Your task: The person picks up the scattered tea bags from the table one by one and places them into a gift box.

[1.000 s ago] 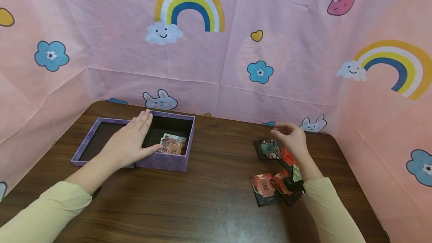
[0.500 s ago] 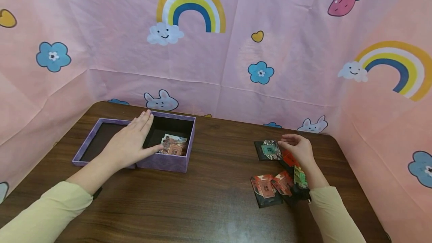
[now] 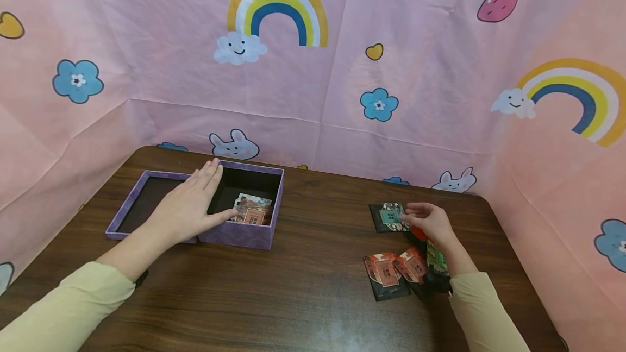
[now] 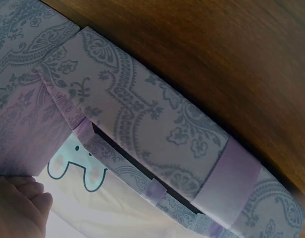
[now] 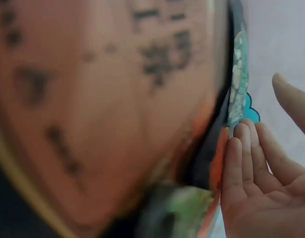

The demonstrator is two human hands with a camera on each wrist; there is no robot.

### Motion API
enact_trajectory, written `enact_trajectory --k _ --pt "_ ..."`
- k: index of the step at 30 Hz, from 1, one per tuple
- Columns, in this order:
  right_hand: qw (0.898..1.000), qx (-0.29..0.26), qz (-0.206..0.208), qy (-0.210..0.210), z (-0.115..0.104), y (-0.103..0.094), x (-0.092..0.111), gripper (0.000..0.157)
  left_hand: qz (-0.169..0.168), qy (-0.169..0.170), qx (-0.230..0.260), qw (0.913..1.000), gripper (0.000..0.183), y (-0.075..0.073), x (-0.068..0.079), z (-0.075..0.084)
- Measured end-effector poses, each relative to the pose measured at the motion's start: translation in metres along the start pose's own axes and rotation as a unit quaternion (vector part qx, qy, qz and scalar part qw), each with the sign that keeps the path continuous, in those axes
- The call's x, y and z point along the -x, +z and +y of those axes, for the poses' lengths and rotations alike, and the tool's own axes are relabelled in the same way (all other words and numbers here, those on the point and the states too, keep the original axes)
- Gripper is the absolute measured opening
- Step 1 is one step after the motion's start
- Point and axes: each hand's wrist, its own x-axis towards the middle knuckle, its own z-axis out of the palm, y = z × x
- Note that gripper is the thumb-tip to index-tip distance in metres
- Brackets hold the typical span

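My left hand (image 3: 188, 202) lies flat with straight fingers across the left edge of an open purple patterned box (image 3: 239, 236). Its thumb reaches over the front rim, by a few flat packets with an orange label (image 3: 255, 215) inside. At the right, my right hand (image 3: 432, 222) hovers at the right edge of a flat black packet with a green label (image 3: 390, 217). In the right wrist view its thumb stands apart from the fingers (image 5: 246, 163), which are nearly straight and hold nothing. A red packet (image 3: 417, 232) lies partly hidden under this hand.
Two red-labelled packets (image 3: 383, 273) lie nearer the front, beside a green-and-yellow packet (image 3: 435, 259) partly covered by the right wrist. The shallow purple lid (image 3: 128, 200) lies inside up, left of the box. A patterned cloth (image 3: 303, 107) hangs behind the wooden table (image 3: 274, 303).
My right hand has moved down and slightly right, from above the green-labelled packet to its right edge. The left hand has stayed on the box.
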Motion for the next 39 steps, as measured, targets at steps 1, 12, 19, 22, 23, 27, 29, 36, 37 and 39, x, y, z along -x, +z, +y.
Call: enact_trajectory --k 1,12,19,22,23,27,29,36,37,39 --pt "1.0 0.002 -0.004 -0.002 0.001 0.001 0.0 0.051 -0.001 -0.001 0.0 1.0 0.11 -0.001 0.0 0.001" --pt "1.0 0.027 -0.006 -0.008 0.009 0.006 -0.002 0.056 -0.007 0.0 -0.005 1.0 0.108 -0.003 0.0 0.002" --pt "0.998 0.063 -0.002 -0.002 0.007 0.01 -0.004 0.062 -0.002 0.002 -0.002 1.0 0.11 -0.001 -0.001 0.0" --pt "0.996 0.085 0.0 -0.006 0.005 0.012 -0.005 0.065 -0.006 -0.001 0.002 1.0 0.111 -0.002 0.0 0.0" --pt "0.996 0.091 0.0 -0.007 0.004 0.013 -0.005 0.066 -0.008 -0.002 0.003 1.0 0.111 -0.002 0.001 0.0" --pt "0.994 0.108 -0.002 -0.008 0.002 0.014 -0.004 0.069 -0.012 -0.005 0.003 0.9999 0.112 -0.002 0.0 -0.001" --pt "0.994 0.109 -0.004 -0.007 0.002 0.015 -0.004 0.068 -0.012 -0.004 0.002 0.9999 0.112 -0.001 0.0 -0.001" --pt "0.993 0.115 -0.017 -0.016 0.001 0.014 -0.006 0.059 -0.014 -0.004 0.0 0.9999 0.112 0.0 -0.001 -0.002" --pt "0.993 0.117 -0.018 -0.017 0.001 0.014 -0.006 0.058 -0.014 -0.004 0.0 0.9999 0.112 0.0 -0.001 -0.001" --pt "0.992 0.121 -0.017 -0.017 0.001 0.013 -0.007 0.054 -0.013 -0.004 0.001 0.9999 0.112 0.0 -0.001 -0.001"
